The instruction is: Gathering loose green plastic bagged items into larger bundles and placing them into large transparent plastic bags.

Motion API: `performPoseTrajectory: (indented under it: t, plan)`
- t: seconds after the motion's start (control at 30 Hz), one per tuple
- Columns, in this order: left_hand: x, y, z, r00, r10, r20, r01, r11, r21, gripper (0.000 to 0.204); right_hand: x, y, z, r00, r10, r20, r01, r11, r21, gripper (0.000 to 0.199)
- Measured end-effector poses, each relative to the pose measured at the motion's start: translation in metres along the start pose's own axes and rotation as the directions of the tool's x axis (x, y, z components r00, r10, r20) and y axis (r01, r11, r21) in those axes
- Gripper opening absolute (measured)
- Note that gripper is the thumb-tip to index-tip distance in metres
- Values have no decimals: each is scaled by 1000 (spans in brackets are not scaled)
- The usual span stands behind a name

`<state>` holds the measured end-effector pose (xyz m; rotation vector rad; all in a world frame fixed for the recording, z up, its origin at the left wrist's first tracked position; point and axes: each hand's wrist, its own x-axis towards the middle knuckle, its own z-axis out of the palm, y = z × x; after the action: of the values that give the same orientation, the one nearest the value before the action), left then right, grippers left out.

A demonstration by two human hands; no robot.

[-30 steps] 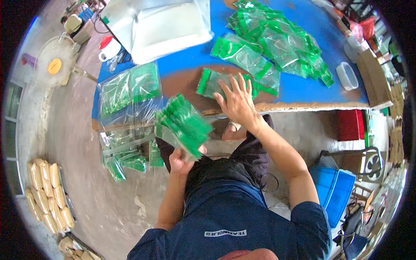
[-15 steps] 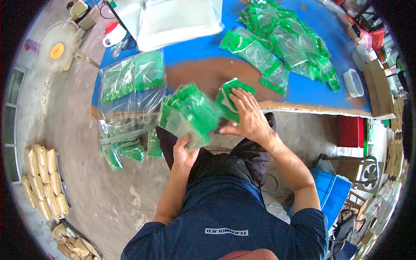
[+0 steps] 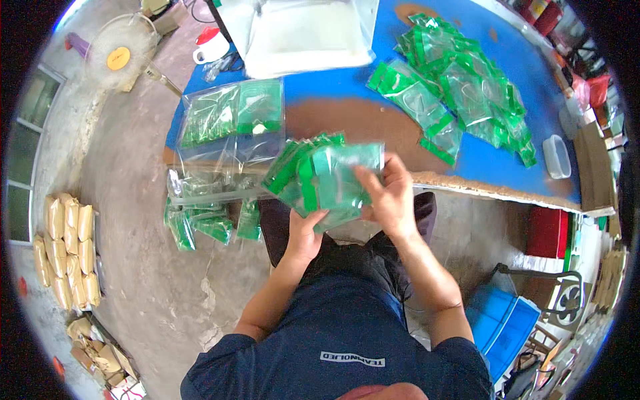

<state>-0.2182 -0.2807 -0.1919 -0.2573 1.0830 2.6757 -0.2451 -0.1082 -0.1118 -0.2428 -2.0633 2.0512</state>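
A fanned stack of green-and-clear plastic pouches (image 3: 290, 172) is held over my lap at the table's front edge. My left hand (image 3: 306, 235) grips the stack from below, thumb on top. At the stack's right side, my right hand (image 3: 393, 203) has its thumb and fingers closed on a single pouch (image 3: 339, 175) lying across the top. To the left, a large clear bag (image 3: 233, 151) with rows of similar pouches in it lies on the table and hangs over the edge. A loose heap of pouches (image 3: 470, 93) spreads over the table's right side.
On the blue table (image 3: 327, 87) stand a clear-lined box (image 3: 307, 50) at the back, a white jug with a red lid (image 3: 212, 47) and a small plastic tub (image 3: 556, 157). Blue crates (image 3: 507, 327) stand low at the right. Tan packages (image 3: 69, 247) are stacked at the left.
My right hand has come from the table edge to the stack, bringing a pouch onto it. My left hand still holds the stack. The whole view has shifted a little.
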Motion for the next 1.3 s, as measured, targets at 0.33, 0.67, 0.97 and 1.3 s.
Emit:
performPoseTrajectory:
  t: [0.33, 0.67, 0.97, 1.3]
  plan:
    - [4, 24, 20, 995, 92, 32, -94, 993, 76, 44, -1, -7, -10, 994, 110, -15, -95, 913, 398, 29]
    - [0, 5, 20, 992, 106, 62, -96, 984, -149, 58, -38, 33, 22, 952, -269, -144, 221, 933, -282, 46]
    - [11, 33, 27, 985, 46, 164, -108, 914, 391, 57, -1, -18, 1, 897, -427, 116, 430, 781, -454, 27]
    - [42, 59, 41, 924, 166, 344, -316, 838, 444, 51, 62, -5, -25, 795, -183, 578, 7, 956, 293, 117]
